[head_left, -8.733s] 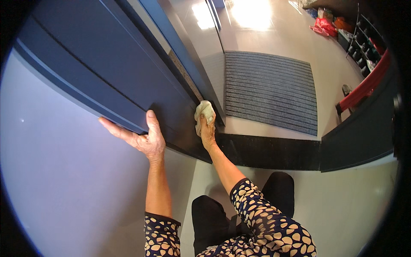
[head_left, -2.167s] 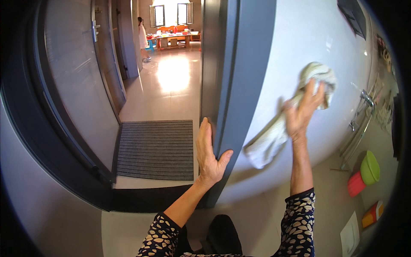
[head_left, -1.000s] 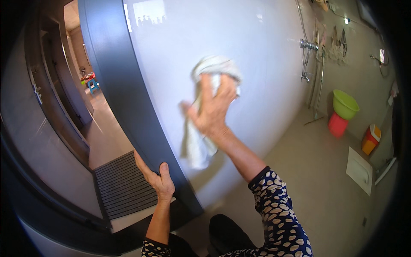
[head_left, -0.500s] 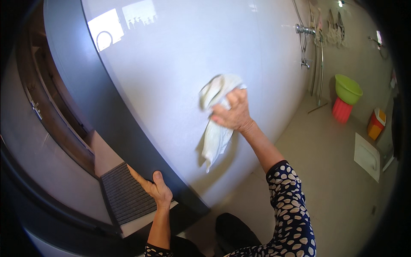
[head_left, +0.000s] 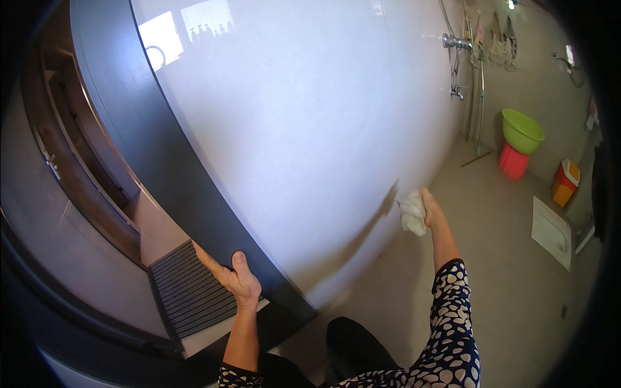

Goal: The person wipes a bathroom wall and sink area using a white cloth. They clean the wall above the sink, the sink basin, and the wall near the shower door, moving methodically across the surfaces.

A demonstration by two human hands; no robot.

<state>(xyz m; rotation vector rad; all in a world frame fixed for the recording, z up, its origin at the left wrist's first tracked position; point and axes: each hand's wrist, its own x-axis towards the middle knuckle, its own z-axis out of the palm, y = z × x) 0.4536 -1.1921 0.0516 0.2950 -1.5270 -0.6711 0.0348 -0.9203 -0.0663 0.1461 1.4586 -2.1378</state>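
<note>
My right hand is closed round a bunched white cloth, its palm side turned left and most of its fingers hidden. Cloth and hand are at the lower right part of the glossy pale wall; whether they touch it I cannot tell. A shadow of the arm falls across the wall's lower part. On the left, my left hand grips the edge of the dark grey door frame. Its thumb lies on the frame's face, while the fingers reach along the outer side.
Beyond the frame lies a ribbed grey mat by a brown door. At the far right, a green basin rests on a red stool. Nearby are an orange bin, a squat toilet and a shower tap.
My right hand has swept the cloth down and to the right across the wall, and the cloth is now more bunched. The left hand keeps its hold on the frame.
</note>
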